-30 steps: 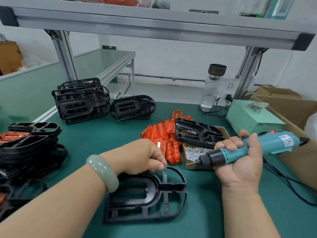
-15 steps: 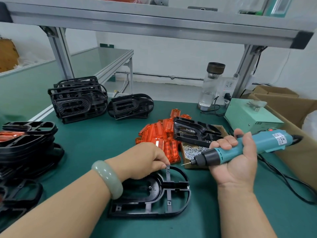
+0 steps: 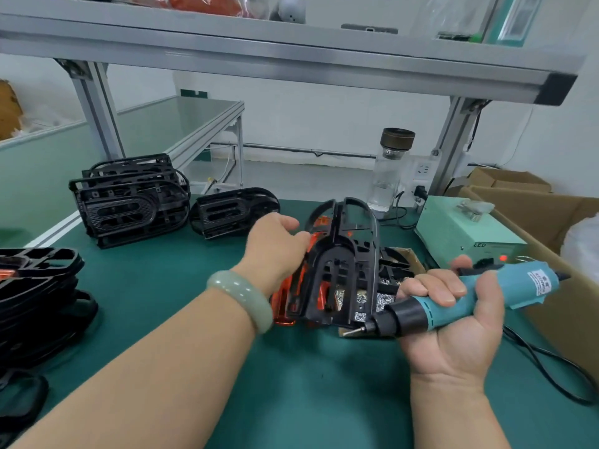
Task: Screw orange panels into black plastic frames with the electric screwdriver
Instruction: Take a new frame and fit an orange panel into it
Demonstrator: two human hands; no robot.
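Note:
My left hand grips the left edge of a black plastic frame and holds it raised and tilted above the green table, rounded end away from me. Behind and under it lies a pile of orange panels, mostly hidden by the frame. My right hand, palm up, holds the teal electric screwdriver; its bit points left, just below the frame's near right corner. A small box of loose screws sits behind the bit.
Stacks of black frames stand at the back left, the far left edge, and one group in the middle back. A green power unit, a glass bottle, cardboard boxes and the screwdriver cable are to the right.
My left hand has lifted the black frame off the table and carried it up and away, over the orange panels. My right hand still holds the screwdriver, little moved.

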